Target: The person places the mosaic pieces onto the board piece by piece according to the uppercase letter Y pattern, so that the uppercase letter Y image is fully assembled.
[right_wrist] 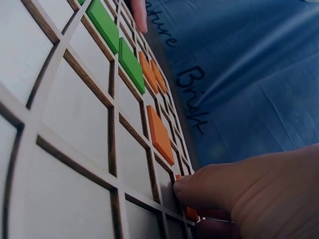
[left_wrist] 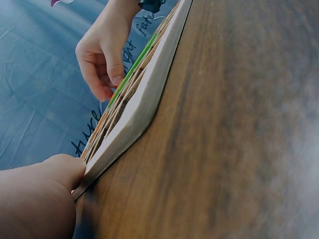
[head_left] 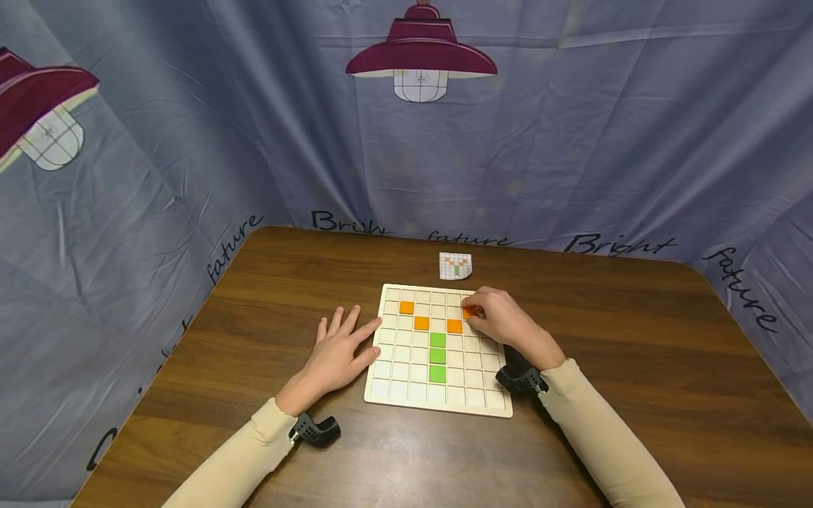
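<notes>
A pale grid board (head_left: 398, 406) lies on the table with square orange and green tiles set in its cells. My right hand (head_left: 504, 317) is over the board's far right part, thumb and fingers pinching an orange tile (right_wrist: 191, 212) at its cell; the fingers hide part of that tile. My left hand (head_left: 333, 356) rests on the table with fingers spread, thumb and index fingertips at the board's left edge. Two orange tiles slant inward from the far left, another orange tile (head_left: 454, 326) sits right of centre, and a column of green tiles (head_left: 437, 356) runs toward me.
Beyond the board's far edge lies a small paper card (head_left: 455, 266) printed with a grid and a Y-shaped coloured pattern. The brown wooden table (head_left: 635, 353) meets a blue-grey curtain (head_left: 540, 141) at the back and sides. Each wrist carries a black camera strap (head_left: 522, 379).
</notes>
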`<act>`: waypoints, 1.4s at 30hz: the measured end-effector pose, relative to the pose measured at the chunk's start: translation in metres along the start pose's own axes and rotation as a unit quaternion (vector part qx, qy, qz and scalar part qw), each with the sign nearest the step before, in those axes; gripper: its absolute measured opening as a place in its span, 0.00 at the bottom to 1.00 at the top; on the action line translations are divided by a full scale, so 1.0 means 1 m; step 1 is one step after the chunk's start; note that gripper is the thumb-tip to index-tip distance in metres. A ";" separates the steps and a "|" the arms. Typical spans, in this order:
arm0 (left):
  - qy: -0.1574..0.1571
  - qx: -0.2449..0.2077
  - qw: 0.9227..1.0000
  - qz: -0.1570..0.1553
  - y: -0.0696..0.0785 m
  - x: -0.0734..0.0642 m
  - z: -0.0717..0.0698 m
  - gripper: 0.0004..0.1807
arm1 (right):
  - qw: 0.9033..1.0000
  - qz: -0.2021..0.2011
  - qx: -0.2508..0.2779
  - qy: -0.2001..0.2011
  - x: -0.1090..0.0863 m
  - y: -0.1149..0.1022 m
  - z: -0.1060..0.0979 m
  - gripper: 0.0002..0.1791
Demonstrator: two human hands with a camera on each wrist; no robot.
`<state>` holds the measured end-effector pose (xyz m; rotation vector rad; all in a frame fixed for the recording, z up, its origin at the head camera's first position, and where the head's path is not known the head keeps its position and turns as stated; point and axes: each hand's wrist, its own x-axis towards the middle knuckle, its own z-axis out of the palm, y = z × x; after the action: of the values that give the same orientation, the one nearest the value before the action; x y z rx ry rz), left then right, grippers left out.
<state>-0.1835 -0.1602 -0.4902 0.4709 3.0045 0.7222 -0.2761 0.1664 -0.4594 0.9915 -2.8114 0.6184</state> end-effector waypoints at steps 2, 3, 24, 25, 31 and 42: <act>-0.001 -0.001 1.000 0.000 0.000 0.000 0.000 0.31 | 1.000 -0.001 -0.001 0.001 0.000 0.001 0.001 0.13; 0.000 -0.001 1.000 0.000 0.000 0.000 0.000 0.31 | 1.000 -0.002 -0.001 0.002 -0.001 0.001 0.001 0.13; 0.006 0.001 1.000 0.002 0.000 0.000 0.000 0.31 | 1.000 0.000 -0.010 0.021 -0.001 -0.007 0.003 0.12; 0.005 0.000 1.000 0.002 0.000 0.000 0.000 0.31 | 1.000 0.000 -0.010 0.021 -0.001 -0.007 0.003 0.12; 0.004 -0.002 1.000 0.002 0.000 0.000 -0.001 0.31 | 1.000 -0.003 -0.011 0.020 -0.001 -0.007 0.003 0.13; 0.002 0.000 1.000 0.001 -0.001 0.000 0.001 0.30 | 1.000 -0.002 0.004 0.023 -0.003 -0.003 0.004 0.14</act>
<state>-0.1838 -0.1609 -0.4915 0.4739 3.0090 0.7249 -0.2713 0.1647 -0.4624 0.9700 -2.7690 0.6437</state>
